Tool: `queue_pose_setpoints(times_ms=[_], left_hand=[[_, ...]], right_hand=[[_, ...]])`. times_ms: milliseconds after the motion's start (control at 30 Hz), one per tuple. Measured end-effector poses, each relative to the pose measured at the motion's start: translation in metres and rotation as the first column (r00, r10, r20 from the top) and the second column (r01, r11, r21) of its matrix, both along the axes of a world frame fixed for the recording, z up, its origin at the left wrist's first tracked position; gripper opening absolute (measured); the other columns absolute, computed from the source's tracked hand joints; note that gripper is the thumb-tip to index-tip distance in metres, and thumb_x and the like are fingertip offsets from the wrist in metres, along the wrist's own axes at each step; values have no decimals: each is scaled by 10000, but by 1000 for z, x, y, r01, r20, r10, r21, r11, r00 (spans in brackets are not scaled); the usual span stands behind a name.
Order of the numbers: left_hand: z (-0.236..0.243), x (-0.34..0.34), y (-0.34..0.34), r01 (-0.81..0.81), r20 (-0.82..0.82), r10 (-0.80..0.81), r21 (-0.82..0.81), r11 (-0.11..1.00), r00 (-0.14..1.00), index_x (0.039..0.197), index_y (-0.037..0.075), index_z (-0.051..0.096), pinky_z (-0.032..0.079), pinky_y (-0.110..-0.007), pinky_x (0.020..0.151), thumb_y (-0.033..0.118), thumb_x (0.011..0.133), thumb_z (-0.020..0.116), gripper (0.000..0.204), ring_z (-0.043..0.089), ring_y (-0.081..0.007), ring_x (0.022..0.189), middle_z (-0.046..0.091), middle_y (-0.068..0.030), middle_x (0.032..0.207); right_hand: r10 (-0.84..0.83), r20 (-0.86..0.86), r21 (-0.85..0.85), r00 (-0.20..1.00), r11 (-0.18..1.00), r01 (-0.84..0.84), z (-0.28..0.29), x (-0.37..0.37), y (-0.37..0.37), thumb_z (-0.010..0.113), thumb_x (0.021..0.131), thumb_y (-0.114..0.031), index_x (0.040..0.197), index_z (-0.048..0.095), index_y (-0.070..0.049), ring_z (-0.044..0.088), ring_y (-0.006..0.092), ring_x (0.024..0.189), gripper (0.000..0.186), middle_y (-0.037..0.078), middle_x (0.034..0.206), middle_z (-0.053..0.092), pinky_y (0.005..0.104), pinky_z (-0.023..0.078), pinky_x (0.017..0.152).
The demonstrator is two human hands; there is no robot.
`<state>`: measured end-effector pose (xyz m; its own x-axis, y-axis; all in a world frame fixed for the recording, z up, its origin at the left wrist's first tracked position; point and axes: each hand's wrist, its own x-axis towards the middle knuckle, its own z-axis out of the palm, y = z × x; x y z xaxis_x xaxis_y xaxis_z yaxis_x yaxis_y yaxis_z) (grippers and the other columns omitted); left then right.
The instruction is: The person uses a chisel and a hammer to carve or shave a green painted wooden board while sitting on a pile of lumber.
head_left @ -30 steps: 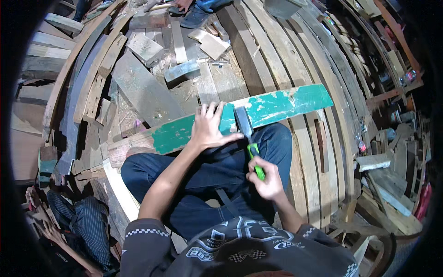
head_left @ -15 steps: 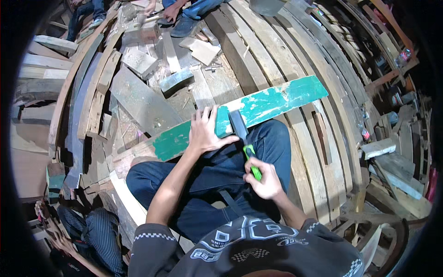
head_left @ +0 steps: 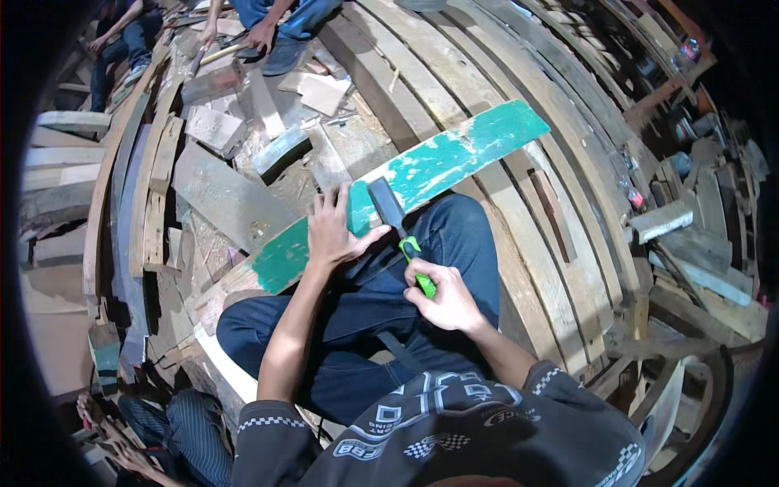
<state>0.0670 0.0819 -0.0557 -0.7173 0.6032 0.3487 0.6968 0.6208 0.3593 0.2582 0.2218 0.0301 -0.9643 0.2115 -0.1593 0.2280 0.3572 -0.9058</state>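
Note:
A long board (head_left: 454,156) with worn green paint lies slantwise across my lap, its bare wood end (head_left: 225,286) at the lower left. My left hand (head_left: 329,234) holds its middle from above, fingers spread to the far edge and thumb stretched along the near side. In my closed right hand (head_left: 442,294) is the green and black handle of a chisel (head_left: 386,203). Its wide grey blade lies against the painted face, just right of my left thumb. Pale scraped patches show in the paint right of the blade.
Wood offcuts (head_left: 215,130) and a grey block (head_left: 281,151) litter the ground ahead. Long planks (head_left: 519,268) run along my right. A co-worker's hand (head_left: 261,36) and shoe are at the top, near a wooden handle (head_left: 224,54). Another person's striped trousers (head_left: 197,434) show lower left.
The whole view has shifted, so the board and hands sit further left and higher. The board slants more steeply. A co-worker's wooden handle at the top now shows more fully.

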Motion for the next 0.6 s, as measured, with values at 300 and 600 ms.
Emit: queue_pose_setpoints(times_ms=[300, 600], left_hand=[[-9, 3, 2, 4, 10, -4, 41, 999, 1000, 1328, -25, 532, 409, -522, 944, 685, 700, 739, 970, 539, -395, 1056, 566, -224, 1211], [-4, 0, -2, 10, -36, -9, 26, 1000, 999, 1333, -26, 510, 432, -518, 928, 796, 592, 740, 1130, 544, -389, 1069, 576, -226, 1198]], right_hand=[[-21, -62, 30, 998, 999, 23, -9, -16, -1, 662, 797, -99, 850, 543, -17, 622, 437, 732, 154, 194, 722, 582, 432, 488, 646], [32, -10, -2, 999, 1000, -32, 5, 0, -3, 670, 787, -82, 869, 540, -25, 651, 417, 786, 164, 170, 762, 596, 404, 504, 685]])
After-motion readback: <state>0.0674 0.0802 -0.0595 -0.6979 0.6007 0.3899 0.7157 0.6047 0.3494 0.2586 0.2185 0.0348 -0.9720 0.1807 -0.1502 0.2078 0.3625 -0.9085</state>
